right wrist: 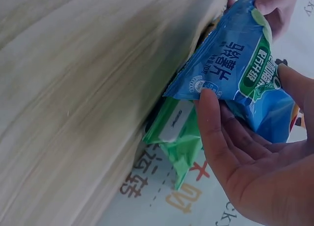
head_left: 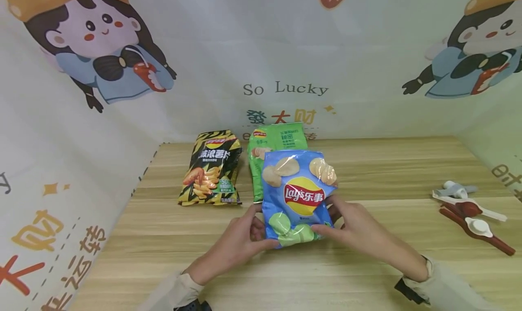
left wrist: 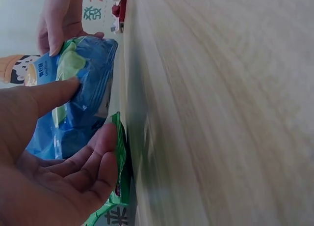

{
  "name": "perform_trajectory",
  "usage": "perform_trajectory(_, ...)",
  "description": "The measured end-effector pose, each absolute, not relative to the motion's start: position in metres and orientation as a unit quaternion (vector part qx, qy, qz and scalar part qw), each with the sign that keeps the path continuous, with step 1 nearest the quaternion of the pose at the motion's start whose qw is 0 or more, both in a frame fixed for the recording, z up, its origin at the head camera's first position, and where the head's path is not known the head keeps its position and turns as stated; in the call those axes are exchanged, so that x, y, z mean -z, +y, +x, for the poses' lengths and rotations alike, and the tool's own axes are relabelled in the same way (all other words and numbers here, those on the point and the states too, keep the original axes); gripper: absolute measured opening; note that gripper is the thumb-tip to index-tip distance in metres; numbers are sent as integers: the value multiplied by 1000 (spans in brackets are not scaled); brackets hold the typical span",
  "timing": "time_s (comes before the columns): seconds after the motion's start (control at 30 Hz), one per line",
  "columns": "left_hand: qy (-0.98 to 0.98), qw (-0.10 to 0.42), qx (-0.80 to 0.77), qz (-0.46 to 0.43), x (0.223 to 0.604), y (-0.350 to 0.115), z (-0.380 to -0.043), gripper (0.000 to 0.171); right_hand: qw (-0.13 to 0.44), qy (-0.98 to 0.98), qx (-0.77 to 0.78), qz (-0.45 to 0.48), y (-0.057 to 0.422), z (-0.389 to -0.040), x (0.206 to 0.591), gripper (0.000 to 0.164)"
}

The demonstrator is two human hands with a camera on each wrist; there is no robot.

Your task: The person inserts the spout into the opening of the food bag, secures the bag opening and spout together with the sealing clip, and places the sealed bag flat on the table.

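Both hands hold a blue Lay's chip bag by its lower sides, its front facing up. The left hand grips the left edge, with its thumb on the front near the bottom corner. On the opposite edge, the right hand pinches the bag between thumb and fingers. In the right wrist view the blue bag shows its lower end, lifted at a tilt above the wood. Behind it lies a green Lay's bag, partly hidden by the blue one. A black and yellow Lay's bag lies to the left of the green bag.
Several handheld squeezers or presses, a red-brown one and a white and grey one, lie at the right of the wooden table. A printed cloth hangs as a wall behind and along the sides.
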State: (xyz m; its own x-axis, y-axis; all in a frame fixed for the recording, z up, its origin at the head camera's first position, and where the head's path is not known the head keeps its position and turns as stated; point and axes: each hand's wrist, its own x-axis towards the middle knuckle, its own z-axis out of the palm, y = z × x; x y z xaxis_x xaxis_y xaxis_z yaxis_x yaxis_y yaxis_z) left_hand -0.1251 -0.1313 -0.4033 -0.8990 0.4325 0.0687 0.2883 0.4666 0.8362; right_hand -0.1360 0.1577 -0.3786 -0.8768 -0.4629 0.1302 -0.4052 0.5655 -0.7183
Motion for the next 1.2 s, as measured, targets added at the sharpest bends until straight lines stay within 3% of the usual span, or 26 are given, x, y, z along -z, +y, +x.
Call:
perform_trajectory(0.23, 865, 116, -438, 216, 409, -134, -125, 68, 65, 890, 381, -243, 156, -136, 389, 58)
perform_trajectory(0.5, 873, 117, -422, 216, 414, -132, -125, 71, 82, 904, 354, -226, 163, -139, 385, 66)
perform_trajectory(0.83, 871, 100, -429, 218, 410, -134, -123, 91, 37, 923, 324, -206, 206, -128, 371, 56)
perform_trajectory(1.03, 892, 36, -389, 227, 405, -132, -118, 86, 1, 931, 306, -199, 244, -123, 372, 42)
perform_trajectory(1.2, 910, -32, -331, 249, 396, -123, -112, 80, -64, 940, 266, -203, 285, -124, 376, 33)
